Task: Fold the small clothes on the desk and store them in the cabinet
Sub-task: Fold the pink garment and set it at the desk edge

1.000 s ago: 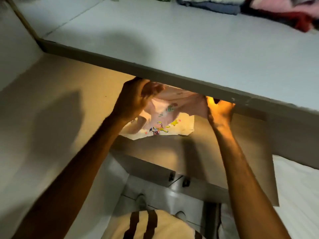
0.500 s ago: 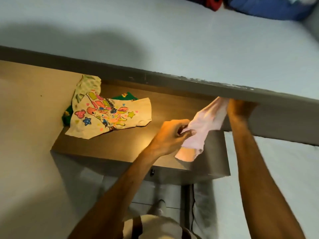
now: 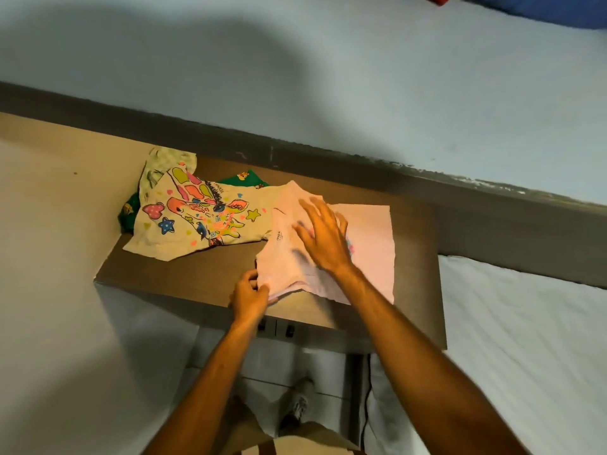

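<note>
A small pink garment (image 3: 371,247) lies spread on the brown desk (image 3: 210,277), right of centre. My left hand (image 3: 251,295) pinches its near-left corner at the desk's front edge. My right hand (image 3: 325,236) rests flat on the pink cloth with fingers spread apart. To the left lies a cream shirt with a bright giraffe print (image 3: 197,218), crumpled, over a green garment (image 3: 128,211) that shows only at its edges. The cabinet is not in view.
A pale wall ledge (image 3: 361,93) runs behind the desk, with blue cloth (image 3: 542,11) at its far right. A white bed sheet (image 3: 525,339) lies right of the desk. A pale wall stands on the left. Below are drawers and my foot (image 3: 297,408).
The pink garment, held up in the air between both hands before, now lies spread on the desk. My right hand has let go and lies flat on it.
</note>
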